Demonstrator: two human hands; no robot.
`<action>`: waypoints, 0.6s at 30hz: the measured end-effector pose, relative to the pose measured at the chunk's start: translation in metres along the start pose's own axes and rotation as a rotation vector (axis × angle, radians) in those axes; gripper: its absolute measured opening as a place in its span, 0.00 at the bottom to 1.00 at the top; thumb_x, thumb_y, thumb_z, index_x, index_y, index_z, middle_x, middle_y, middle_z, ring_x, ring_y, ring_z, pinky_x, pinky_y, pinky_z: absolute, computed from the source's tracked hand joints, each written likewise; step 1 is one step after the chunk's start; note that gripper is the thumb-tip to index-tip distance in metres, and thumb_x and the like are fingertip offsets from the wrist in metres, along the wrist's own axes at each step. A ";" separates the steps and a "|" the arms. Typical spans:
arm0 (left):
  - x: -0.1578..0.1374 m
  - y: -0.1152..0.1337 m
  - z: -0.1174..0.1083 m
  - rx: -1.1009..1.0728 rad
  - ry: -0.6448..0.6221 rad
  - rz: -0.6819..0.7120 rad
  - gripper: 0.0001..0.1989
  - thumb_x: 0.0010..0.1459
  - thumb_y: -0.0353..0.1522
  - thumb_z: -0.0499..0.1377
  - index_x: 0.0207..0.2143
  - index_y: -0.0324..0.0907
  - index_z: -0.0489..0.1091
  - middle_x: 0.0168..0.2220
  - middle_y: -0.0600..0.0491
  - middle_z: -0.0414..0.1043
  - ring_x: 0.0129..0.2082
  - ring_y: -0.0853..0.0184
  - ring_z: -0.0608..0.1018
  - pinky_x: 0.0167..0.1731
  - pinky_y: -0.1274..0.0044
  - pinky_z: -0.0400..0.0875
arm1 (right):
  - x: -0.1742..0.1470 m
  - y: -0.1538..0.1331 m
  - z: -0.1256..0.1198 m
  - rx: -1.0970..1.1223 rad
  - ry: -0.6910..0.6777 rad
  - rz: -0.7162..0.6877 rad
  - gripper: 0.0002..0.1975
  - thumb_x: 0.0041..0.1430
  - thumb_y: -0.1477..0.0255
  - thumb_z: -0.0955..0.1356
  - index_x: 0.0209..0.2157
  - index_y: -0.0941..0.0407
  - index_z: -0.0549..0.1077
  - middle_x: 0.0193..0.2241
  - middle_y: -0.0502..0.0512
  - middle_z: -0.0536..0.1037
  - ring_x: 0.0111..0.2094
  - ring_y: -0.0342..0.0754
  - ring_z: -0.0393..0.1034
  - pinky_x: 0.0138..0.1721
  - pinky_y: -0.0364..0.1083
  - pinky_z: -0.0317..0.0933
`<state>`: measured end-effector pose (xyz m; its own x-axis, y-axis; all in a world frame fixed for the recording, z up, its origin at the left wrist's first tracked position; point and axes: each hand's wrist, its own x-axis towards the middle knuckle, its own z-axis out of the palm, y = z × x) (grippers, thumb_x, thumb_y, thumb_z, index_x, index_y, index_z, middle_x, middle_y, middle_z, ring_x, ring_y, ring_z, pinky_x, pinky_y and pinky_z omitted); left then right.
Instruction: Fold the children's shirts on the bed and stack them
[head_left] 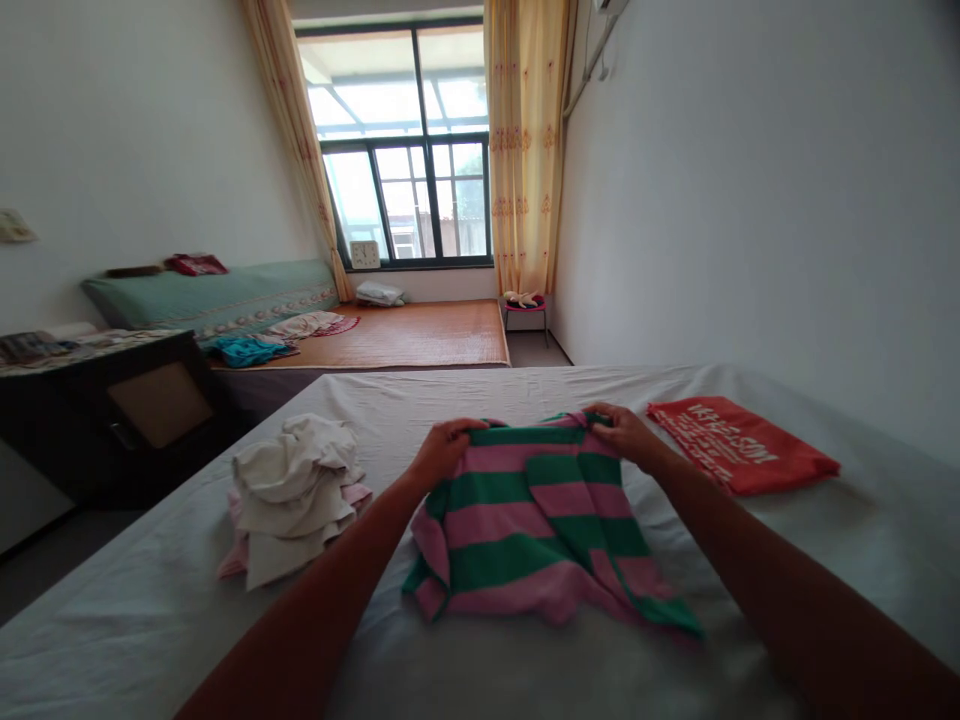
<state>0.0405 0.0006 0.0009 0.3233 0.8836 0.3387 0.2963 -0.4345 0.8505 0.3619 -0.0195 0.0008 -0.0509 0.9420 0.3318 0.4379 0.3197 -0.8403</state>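
A pink and green striped shirt (pixel 517 510) hangs between my two hands, just above the sheet-covered bed (pixel 570 670). My left hand (pixel 444 448) pinches its far left corner, and my right hand (pixel 622 432) grips the far right corner. One striped flap lies folded over the right half of the front. The lower edge is crumpled and slightly blurred, so I cannot tell how much of it touches the sheet. Left of my left forearm sits a rumpled heap of off-white and pink clothes (pixel 296 490).
A flat red bag (pixel 742 445) with white lettering lies right of my right hand. Beyond the bed is a second, mat-covered bed (pixel 427 335) with a teal cloth (pixel 251 350) on it. A dark cabinet (pixel 161 400) stands at left, and a wall (pixel 750 200) runs along the right.
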 end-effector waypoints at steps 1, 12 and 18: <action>0.003 0.004 -0.005 -0.111 0.130 -0.023 0.19 0.47 0.27 0.52 0.40 0.40 0.77 0.29 0.54 0.77 0.28 0.67 0.76 0.29 0.78 0.71 | 0.015 -0.007 -0.002 0.045 0.088 -0.021 0.14 0.48 0.72 0.65 0.37 0.56 0.76 0.32 0.52 0.78 0.34 0.49 0.71 0.37 0.47 0.66; 0.006 -0.034 -0.033 -0.704 0.397 -0.364 0.27 0.45 0.21 0.56 0.52 0.37 0.65 0.33 0.53 0.71 0.32 0.72 0.77 0.36 0.80 0.75 | 0.020 -0.059 0.064 -0.144 -0.382 -0.351 0.19 0.53 0.67 0.68 0.48 0.52 0.72 0.45 0.56 0.76 0.45 0.51 0.70 0.47 0.49 0.64; 0.001 -0.050 -0.054 -0.102 0.303 -0.182 0.21 0.46 0.24 0.57 0.45 0.39 0.71 0.36 0.51 0.71 0.36 0.65 0.76 0.42 0.69 0.73 | -0.025 -0.027 0.100 -0.359 -0.461 -0.391 0.13 0.52 0.76 0.67 0.41 0.53 0.77 0.38 0.55 0.79 0.41 0.51 0.70 0.49 0.52 0.59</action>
<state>-0.0218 0.0328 -0.0192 -0.0115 0.9632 0.2686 0.2280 -0.2590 0.9386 0.2621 -0.0411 -0.0278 -0.6057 0.7376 0.2985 0.5749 0.6650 -0.4768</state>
